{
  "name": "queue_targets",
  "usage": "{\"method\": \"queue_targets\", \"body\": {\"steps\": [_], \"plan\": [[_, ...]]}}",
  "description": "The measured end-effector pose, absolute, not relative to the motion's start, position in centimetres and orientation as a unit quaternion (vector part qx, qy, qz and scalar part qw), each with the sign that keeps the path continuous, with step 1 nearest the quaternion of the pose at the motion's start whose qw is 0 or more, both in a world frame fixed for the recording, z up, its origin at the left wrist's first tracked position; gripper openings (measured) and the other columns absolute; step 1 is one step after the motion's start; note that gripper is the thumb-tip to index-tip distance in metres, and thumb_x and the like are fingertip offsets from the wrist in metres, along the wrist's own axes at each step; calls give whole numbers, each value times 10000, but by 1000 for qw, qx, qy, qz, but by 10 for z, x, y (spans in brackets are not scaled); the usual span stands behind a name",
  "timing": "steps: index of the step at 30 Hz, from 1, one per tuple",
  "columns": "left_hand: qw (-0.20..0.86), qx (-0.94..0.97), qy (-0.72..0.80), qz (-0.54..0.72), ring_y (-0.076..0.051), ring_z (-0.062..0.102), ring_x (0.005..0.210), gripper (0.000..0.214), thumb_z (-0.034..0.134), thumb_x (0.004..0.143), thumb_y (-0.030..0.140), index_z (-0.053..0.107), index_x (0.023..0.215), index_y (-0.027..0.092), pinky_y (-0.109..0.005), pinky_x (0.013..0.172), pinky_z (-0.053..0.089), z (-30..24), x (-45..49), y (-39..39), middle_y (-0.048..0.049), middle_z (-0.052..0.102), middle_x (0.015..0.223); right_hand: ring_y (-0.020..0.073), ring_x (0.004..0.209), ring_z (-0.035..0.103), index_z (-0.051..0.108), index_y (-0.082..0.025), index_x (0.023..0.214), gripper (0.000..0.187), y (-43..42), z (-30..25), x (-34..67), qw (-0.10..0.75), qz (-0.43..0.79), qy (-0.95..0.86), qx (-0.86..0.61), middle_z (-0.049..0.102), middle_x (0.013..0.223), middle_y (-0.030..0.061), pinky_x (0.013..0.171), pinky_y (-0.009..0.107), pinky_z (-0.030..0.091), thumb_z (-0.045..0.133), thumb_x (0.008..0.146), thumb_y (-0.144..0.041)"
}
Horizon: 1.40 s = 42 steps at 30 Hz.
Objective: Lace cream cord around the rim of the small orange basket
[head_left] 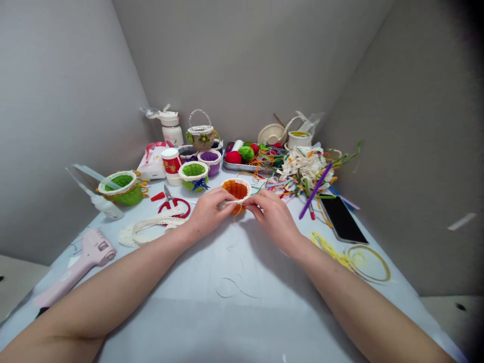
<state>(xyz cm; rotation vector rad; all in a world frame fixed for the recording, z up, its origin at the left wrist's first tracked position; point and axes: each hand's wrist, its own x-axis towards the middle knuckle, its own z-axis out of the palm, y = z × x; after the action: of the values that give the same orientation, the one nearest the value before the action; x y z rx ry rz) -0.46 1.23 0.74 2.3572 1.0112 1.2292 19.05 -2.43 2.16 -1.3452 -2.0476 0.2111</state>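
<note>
A small orange basket (237, 189) with a white lace rim is between my hands, near the middle of the table. My left hand (212, 210) is closed, with thumb and fingers pinching the near left part of the rim. At the near right side of the rim, my right hand (273, 214) is closed in a pinch; whatever its fingertips hold is too small to make out. Thin pale thread (237, 214) hangs from the front of the basket, and more thread (236, 288) lies loosely curled on the table nearer to me.
Red-handled scissors (174, 207), lace trim (141, 229) and a pink glue gun (81, 259) lie on the left. Green baskets (193, 172) and a white bottle (172, 128) stand behind. A yarn tray (245, 166), phone (344, 219) and hoop (387, 269) are back and right.
</note>
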Motion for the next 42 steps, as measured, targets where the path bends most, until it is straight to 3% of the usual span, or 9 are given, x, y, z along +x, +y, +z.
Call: {"method": "queue_targets", "body": {"steps": [12,22,35,39,42], "plan": [[144,821,351,427,-159,654,823,55,642,857,172,697,864,176,-295,771,517,7,-2,11,-35,708,874,181,835,554,653,-188,864,120,-25,18,188,343,81,-783,-512,599,870,49,739,295,409,547,911,-154],[114,819,336,451,-160,653,797,60,637,864,180,691,838,171,-290,752,522,8,-1,9,-47,705,845,177,806,568,613,-193,827,126,-34,11,173,427,147,-723,-522,626,841,40,733,302,425,515,906,-190],[53,839,307,446,-159,658,830,96,613,894,193,707,894,174,-283,765,537,6,1,4,-64,705,885,161,727,559,636,-182,804,127,-36,9,168,476,243,-651,-540,651,817,39,679,287,428,535,862,-234],[40,840,308,445,-157,659,819,109,599,902,188,707,887,182,-276,747,534,7,4,1,-59,706,877,146,667,552,607,-182,819,121,-34,7,165,508,337,-589,-530,635,774,25,605,269,427,587,824,-302],[48,841,301,447,-154,654,801,102,604,897,169,705,881,172,-266,735,525,7,5,0,-54,701,852,112,537,517,500,-203,857,259,-31,5,161,545,467,-479,-505,577,689,-34,507,241,397,679,729,-340]]}}
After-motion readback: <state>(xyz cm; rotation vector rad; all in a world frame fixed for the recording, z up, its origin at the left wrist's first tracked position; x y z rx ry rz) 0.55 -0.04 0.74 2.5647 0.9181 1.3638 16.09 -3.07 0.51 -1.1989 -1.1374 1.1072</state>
